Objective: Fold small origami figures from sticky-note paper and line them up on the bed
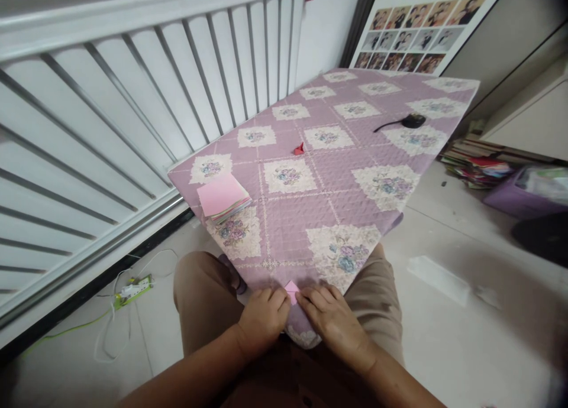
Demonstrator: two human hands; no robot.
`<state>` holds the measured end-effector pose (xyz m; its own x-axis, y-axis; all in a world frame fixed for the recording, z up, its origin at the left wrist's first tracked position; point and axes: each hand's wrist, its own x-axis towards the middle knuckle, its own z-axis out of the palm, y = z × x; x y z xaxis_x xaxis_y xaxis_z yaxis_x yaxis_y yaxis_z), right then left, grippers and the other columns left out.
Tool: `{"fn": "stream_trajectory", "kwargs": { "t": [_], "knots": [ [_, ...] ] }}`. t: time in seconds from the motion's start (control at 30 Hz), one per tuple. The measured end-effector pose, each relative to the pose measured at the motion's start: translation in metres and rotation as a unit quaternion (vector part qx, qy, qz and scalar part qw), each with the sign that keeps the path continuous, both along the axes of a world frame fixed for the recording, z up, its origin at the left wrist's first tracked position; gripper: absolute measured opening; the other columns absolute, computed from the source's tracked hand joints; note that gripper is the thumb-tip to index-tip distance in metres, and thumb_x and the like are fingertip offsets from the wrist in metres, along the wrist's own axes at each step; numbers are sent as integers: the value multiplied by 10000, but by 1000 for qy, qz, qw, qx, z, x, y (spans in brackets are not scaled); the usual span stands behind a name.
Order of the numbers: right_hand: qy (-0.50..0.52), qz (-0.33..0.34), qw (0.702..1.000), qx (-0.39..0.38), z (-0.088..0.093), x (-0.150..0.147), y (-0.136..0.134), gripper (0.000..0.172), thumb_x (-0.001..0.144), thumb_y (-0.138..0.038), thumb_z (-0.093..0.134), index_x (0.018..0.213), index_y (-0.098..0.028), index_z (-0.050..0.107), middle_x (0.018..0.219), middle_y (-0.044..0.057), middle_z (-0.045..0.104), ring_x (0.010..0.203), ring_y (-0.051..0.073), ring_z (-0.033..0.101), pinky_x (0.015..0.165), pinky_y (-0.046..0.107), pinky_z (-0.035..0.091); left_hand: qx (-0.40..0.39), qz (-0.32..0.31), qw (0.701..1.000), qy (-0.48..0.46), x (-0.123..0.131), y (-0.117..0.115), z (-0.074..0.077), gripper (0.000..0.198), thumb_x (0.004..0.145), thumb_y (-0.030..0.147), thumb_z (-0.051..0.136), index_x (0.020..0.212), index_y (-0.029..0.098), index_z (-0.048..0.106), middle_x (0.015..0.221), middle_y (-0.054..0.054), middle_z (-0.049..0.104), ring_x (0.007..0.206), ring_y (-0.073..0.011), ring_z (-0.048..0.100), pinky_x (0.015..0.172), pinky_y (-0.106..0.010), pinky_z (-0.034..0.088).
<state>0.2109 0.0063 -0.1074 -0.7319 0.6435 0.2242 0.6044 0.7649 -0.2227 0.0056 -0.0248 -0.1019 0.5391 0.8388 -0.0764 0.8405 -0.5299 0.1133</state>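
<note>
A small piece of folded pink paper (291,288) lies at the near edge of the table, its pointed top facing away from me. My left hand (265,314) has its fingers curled together on the paper's left side. From the right, my right hand (331,316) presses its fingertips onto the same paper. The fingers hide its lower part and sides. A stack of coloured square paper (223,196) with a pink sheet on top sits at the table's left edge. Farther back is a small red folded paper piece (299,149).
A purple floral tablecloth (284,210) covers the table. A black object with a thin tail (413,120) lies at the far right. A white radiator (146,94) runs along the left side. On the floor are a power strip (133,291) with cables and a purple bin (519,195).
</note>
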Motion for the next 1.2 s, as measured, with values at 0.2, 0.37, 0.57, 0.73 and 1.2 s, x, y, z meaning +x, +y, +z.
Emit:
{"fn": "stream_trajectory", "kwargs": {
  "t": [0.2, 0.37, 0.57, 0.73, 1.2],
  "knots": [
    [0, -35, 999, 8, -8, 1, -13, 367, 881, -101, 463, 1216, -217, 557, 1163, 74, 622, 1117, 238, 493, 1000, 451, 287, 23, 0, 999, 43, 4, -17, 2, 430, 959, 245, 371, 1382, 175, 381, 1302, -128, 534, 884, -231, 577, 692, -360, 445],
    [54, -76, 995, -46, 2, -5, -2, 230, 889, -152, 494, 1053, -246, 624, 994, 35, 651, 962, 202, 546, 898, 387, 345, 53, -3, 997, 64, 5, -21, 3, 438, 963, 286, 363, 1387, 177, 383, 1308, -119, 533, 853, -210, 572, 660, -347, 445],
    [70, -200, 974, -81, 9, -25, 11, 90, 816, -248, 643, 906, -253, 644, 880, 27, 630, 866, 215, 548, 761, 351, 344, 35, 14, 999, 33, 2, -20, -2, 440, 939, 262, 425, 1377, 223, 405, 1292, -114, 543, 908, -211, 572, 726, -338, 467],
    [43, -231, 967, -99, 11, -34, 10, 75, 788, -246, 679, 850, -264, 642, 870, 20, 626, 869, 224, 542, 751, 353, 322, -77, 122, 986, -90, 1, 3, 12, 340, 926, 199, 422, 1244, 252, 528, 1171, -43, 594, 991, -171, 566, 847, -274, 457],
    [99, -218, 967, -87, 2, -29, 5, 319, 779, -199, 655, 1087, -277, 620, 1076, 60, 620, 999, 246, 532, 809, 371, 347, -114, 210, 958, -158, 12, 30, 19, 96, 793, 200, 592, 888, 192, 579, 958, -37, 600, 934, -193, 534, 826, -299, 398]
  ]
}}
